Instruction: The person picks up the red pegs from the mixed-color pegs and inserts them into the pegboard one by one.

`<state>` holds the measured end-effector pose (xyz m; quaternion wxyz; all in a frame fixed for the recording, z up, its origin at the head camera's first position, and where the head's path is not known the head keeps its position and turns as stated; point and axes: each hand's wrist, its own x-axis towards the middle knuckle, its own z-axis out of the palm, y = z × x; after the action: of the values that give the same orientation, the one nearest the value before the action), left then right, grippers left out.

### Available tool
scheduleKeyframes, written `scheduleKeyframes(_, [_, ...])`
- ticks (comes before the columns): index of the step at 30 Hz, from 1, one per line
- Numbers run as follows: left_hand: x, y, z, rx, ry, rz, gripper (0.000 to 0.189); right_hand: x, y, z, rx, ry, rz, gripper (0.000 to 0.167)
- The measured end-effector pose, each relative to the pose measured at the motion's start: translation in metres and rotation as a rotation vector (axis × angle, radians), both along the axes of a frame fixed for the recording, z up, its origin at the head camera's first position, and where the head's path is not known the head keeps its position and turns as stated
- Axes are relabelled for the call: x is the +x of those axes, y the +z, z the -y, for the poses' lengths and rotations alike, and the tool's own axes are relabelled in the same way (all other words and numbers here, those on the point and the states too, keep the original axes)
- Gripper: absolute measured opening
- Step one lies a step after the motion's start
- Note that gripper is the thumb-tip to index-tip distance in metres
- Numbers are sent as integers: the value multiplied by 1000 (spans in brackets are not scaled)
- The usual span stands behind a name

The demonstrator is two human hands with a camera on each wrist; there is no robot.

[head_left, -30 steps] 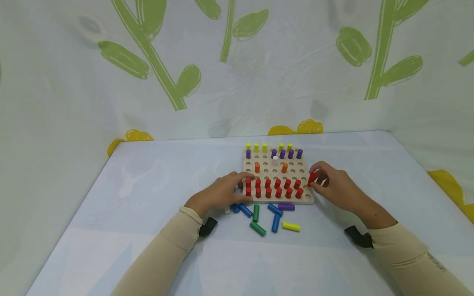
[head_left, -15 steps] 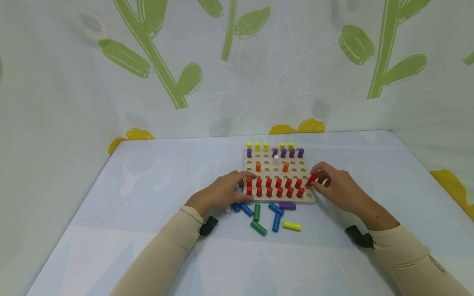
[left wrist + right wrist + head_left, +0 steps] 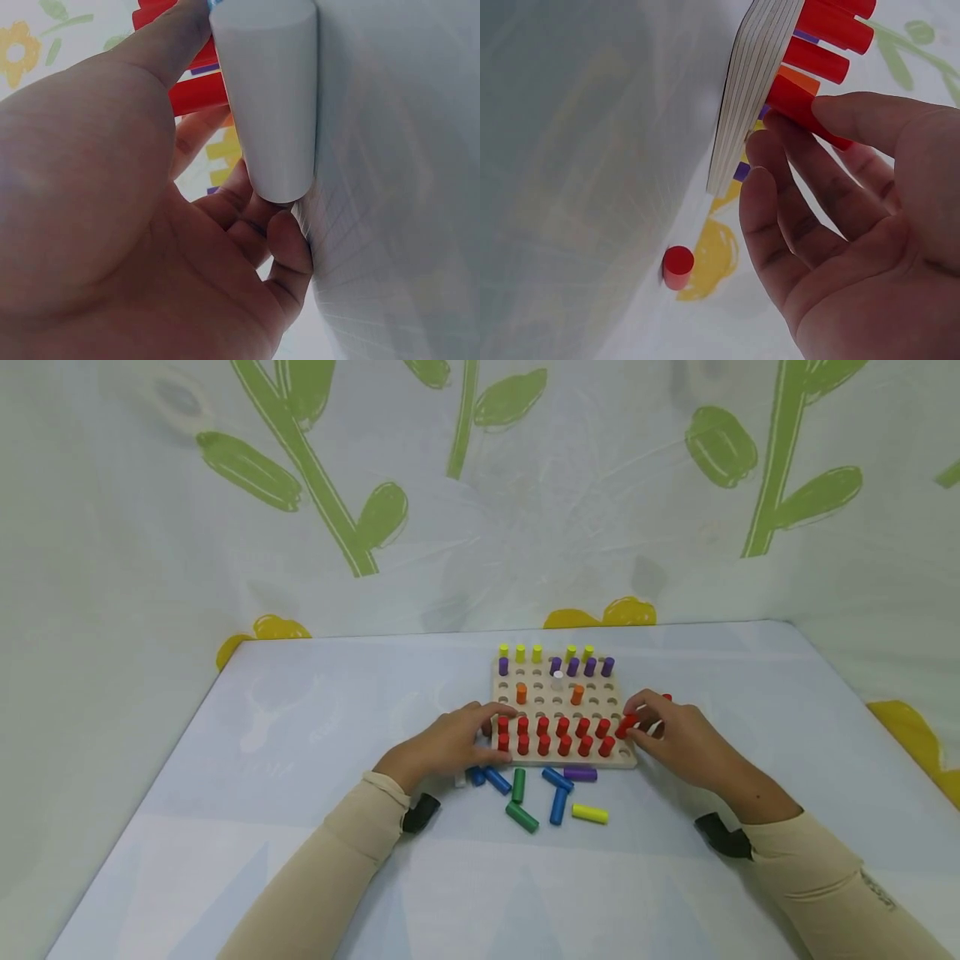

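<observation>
A wooden pegboard (image 3: 555, 762) stands on the table with red pegs in its two front rows, and orange, white, purple and yellow ones farther back. My left hand (image 3: 442, 747) grips its left edge, the thumb at the front corner and the index finger behind the red pegs. My right hand (image 3: 678, 735) pinches a red peg (image 3: 626, 725) between thumb and fingertips, tilted at the right end of the second row. In the right wrist view that red peg (image 3: 791, 105) leans at the board's edge; whether its lower end sits in a hole is hidden.
Several loose pegs lie before the board, among them a green peg (image 3: 522, 817), a yellow peg (image 3: 590, 814) and a purple peg (image 3: 581, 774). A white peg (image 3: 270, 105) lies near my left palm. Another red peg (image 3: 678, 266) is on the table beyond my right hand.
My right hand has shifted slightly left, bringing the red peg from beside the board's right edge to over it, now tilted. My left hand has stayed on the board.
</observation>
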<state>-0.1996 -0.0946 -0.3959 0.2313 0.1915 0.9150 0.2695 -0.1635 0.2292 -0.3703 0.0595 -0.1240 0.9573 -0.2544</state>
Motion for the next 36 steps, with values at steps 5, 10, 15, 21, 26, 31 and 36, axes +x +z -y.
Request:
scheduleKeyframes(5, [0, 0, 0, 4, 1, 4, 71, -1, -1, -1, -1, 4, -4, 28])
scheduleKeyframes(10, [0, 0, -1, -4, -3, 2, 71, 0, -2, -2, -4, 10, -7, 28])
scheduleKeyframes(15, [0, 1, -1, 3, -7, -2, 70, 1, -2, -2, 6, 14, -13, 28])
scheduleKeyframes(21, [0, 0, -1, -11, -9, -15, 71, 0, -3, -1, 12, 26, -21, 28])
scheduleKeyframes(26, [0, 0, 0, -7, -3, -13, 71, -2, -3, 0, 3, 41, -29, 25])
scheduleKeyframes(31, [0, 0, 0, -9, -5, -10, 70, -2, -3, 0, 14, 43, -26, 25])
scheduleKeyframes(36, [1, 0, -1, 1, 0, 0, 69, 0, -2, -1, 9, 46, -46, 27])
